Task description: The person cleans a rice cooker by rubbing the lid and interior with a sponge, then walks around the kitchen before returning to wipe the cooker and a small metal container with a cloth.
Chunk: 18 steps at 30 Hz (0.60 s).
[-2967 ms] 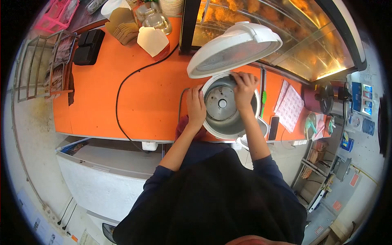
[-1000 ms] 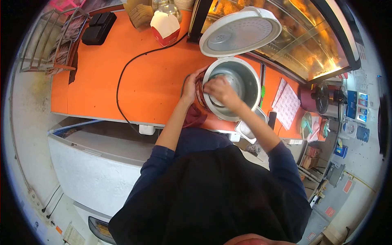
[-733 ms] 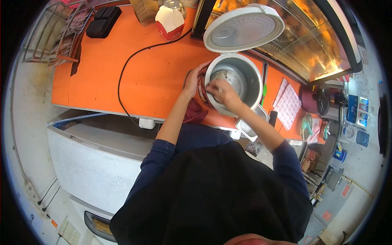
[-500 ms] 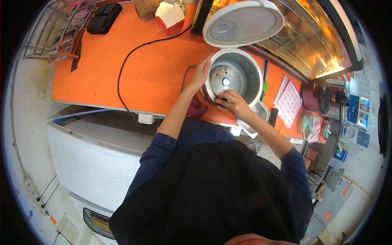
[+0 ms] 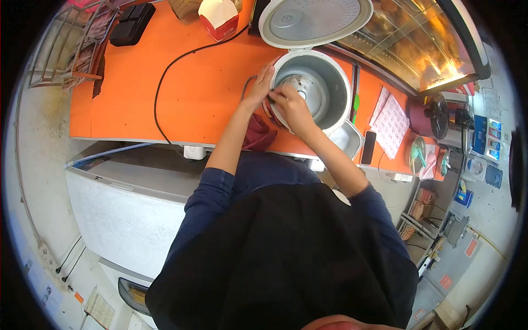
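Note:
A rice cooker [image 5: 342, 113] stands on the orange counter, its lid [image 5: 316, 21] tipped up and back. The inner pot is out, so the bare grey inside shows, with dark specks around the heating plate [image 5: 312, 99]. Against the cooker's left outer side lies my left hand [image 5: 260, 88], its fingers stretched along the wall near the rim. My right hand [image 5: 293, 111] reaches over the near-left rim with curled fingers pressed together at the inner wall. Whatever those fingers hold, if anything, is hidden. A dark red cloth [image 5: 259, 136] hangs at the counter edge below my left wrist.
A metal pot [image 5: 347, 140] and a phone [image 5: 369, 147] sit right of the cooker. Behind is a lit glass display case [image 5: 410, 47]. A black cable [image 5: 160, 91] crosses the orange counter [image 5: 124, 104]. Printed paper sheets [image 5: 390, 126] lie at right.
My right hand has moved from the near rim up and left along the inner wall. My left hand stays on the cooker's side. The whole view has shifted slightly.

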### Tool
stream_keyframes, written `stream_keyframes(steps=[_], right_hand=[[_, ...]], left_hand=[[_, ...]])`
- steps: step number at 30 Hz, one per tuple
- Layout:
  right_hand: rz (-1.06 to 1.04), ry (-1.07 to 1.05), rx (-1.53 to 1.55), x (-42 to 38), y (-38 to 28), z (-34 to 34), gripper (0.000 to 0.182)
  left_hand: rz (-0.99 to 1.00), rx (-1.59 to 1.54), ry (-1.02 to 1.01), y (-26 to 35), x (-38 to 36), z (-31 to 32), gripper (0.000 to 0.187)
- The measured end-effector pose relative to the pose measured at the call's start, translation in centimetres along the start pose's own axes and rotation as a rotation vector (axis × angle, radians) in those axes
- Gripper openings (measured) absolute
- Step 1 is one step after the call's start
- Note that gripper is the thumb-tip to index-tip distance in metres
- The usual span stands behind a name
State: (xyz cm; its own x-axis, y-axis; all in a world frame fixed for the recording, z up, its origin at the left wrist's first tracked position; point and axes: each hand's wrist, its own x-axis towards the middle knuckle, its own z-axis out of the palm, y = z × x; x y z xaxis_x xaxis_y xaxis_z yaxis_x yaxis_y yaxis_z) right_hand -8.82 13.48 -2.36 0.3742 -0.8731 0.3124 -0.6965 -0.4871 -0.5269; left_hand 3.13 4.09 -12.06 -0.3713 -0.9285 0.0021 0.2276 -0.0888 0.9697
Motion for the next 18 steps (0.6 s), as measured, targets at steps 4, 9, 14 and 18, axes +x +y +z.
stream_keyframes(steps=[4,9,14,18], right_hand=[[0.069,0.032,0.039,-1.7,-1.2,-0.4,0.020],[0.117,-0.039,-0.005,-0.2,-0.7,0.3,0.018],[0.190,-0.188,0.035,-0.6,-1.1,-1.1,0.013],[0.155,-0.109,-0.021,0.2,-1.0,-0.5,0.022]], left_hand=[[-0.068,-0.034,-0.090,0.3,0.2,-0.9,0.046],[-0.038,0.074,-0.119,0.2,0.2,-0.8,0.047],[-0.026,0.078,-0.095,-0.6,0.6,-1.0,0.042],[-0.050,0.065,-0.074,-0.4,-0.1,-0.4,0.042]])
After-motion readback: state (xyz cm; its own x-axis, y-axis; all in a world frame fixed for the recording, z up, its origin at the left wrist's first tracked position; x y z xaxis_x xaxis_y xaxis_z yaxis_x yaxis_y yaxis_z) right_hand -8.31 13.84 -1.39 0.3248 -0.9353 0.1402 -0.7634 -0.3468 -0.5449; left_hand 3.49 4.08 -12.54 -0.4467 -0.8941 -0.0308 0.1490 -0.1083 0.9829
